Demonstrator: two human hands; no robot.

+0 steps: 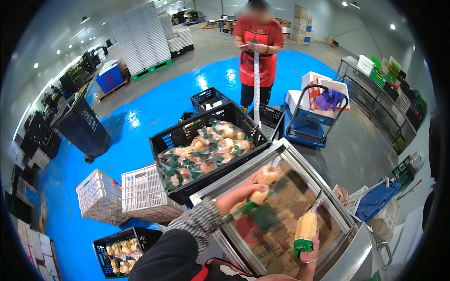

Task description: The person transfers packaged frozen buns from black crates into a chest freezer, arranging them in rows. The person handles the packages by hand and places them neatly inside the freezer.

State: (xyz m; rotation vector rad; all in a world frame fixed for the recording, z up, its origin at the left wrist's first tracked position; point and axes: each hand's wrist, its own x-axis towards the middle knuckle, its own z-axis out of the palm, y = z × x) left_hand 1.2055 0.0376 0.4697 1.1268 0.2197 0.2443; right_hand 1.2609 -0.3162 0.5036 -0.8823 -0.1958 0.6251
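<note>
My left hand (pixel 246 189) is closed on a clear bag of pale rounded vegetables (pixel 268 175) with a green printed end, slightly blurred, over a metal-framed station (pixel 289 151). Lower right, my right hand (pixel 309 255) grips the green end of another bag of pale yellow vegetables (pixel 307 227), whose clear, twisted-looking top points away from me. Brown and reddish patches show inside the metal frame. Just beyond my left arm, a large black crate (pixel 176 181) is heaped with similar clear-and-green bags (pixel 206 152). The exact kind of vegetable is hard to make out.
Across the crate a person in a red apron (pixel 255 65) holds a long white strip (pixel 256 89). White crates (pixel 149 189) stand left, with a black crate of pale vegetables (pixel 140 269) below. A blue trolley (pixel 304 133) and metal rack (pixel 375 103) stand right; a wheeled bin (pixel 84 129) far left.
</note>
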